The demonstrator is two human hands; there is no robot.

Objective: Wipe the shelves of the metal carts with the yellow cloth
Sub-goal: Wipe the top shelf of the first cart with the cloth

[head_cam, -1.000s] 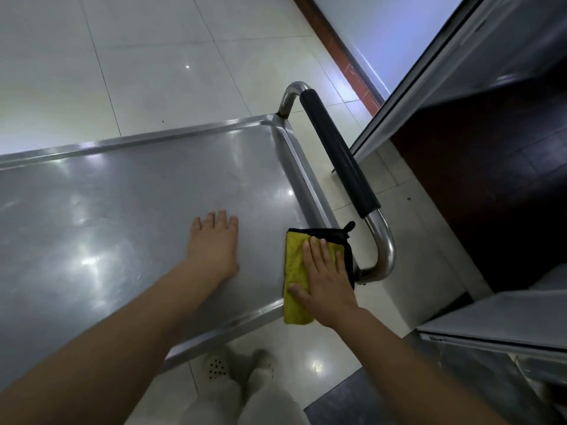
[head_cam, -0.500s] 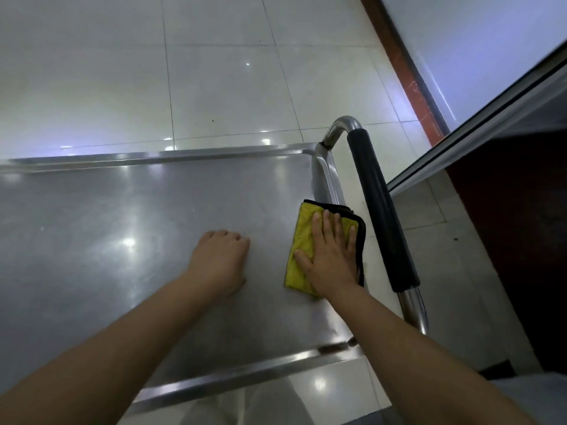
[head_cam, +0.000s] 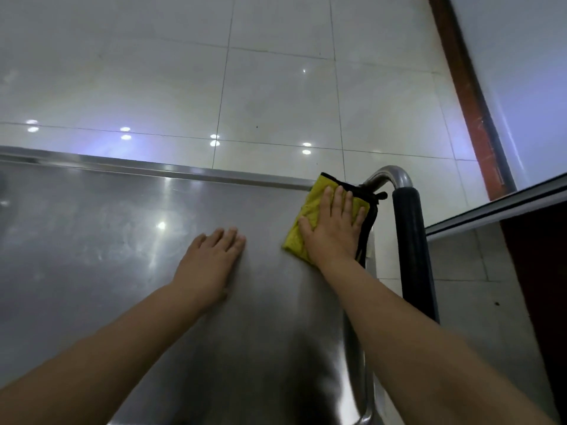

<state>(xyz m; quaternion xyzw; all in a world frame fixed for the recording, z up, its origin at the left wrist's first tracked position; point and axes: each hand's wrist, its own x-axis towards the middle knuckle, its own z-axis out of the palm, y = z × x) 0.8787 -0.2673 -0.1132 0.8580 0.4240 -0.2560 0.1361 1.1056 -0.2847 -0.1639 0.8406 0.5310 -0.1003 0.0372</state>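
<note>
— Yellow cloth (head_cam: 310, 210): where does it lie?
— Folded flat on the top shelf (head_cam: 122, 246) of the metal cart, in the far right corner, its far edge touching the raised rim (head_cam: 214, 173) and its black-trimmed side against the right edge.

— What holds it?
— The right hand (head_cam: 333, 228) presses it from above, palm down, fingers straight and slightly spread, thumb out to the left on the yellow fabric. Nothing is pinched or gripped.

— And the other hand?
— The left hand (head_cam: 211, 262) rests palm down on the bare steel, fingers straight and close together, near the cloth but apart from it. It holds nothing.

— What stands beside the cloth?
— The cart's handle (head_cam: 411, 240): a bent steel tube that rises just beyond the corner, then runs toward the person under a black grip sleeve, just right of the cloth's black edge.

— Around the cart?
— A glossy tiled floor (head_cam: 276, 87) with ceiling lights reflected in it, a reddish-brown baseboard (head_cam: 469, 96) under a pale wall on the right, and a dark unit with a metal edge (head_cam: 497, 207) at the right side.
</note>
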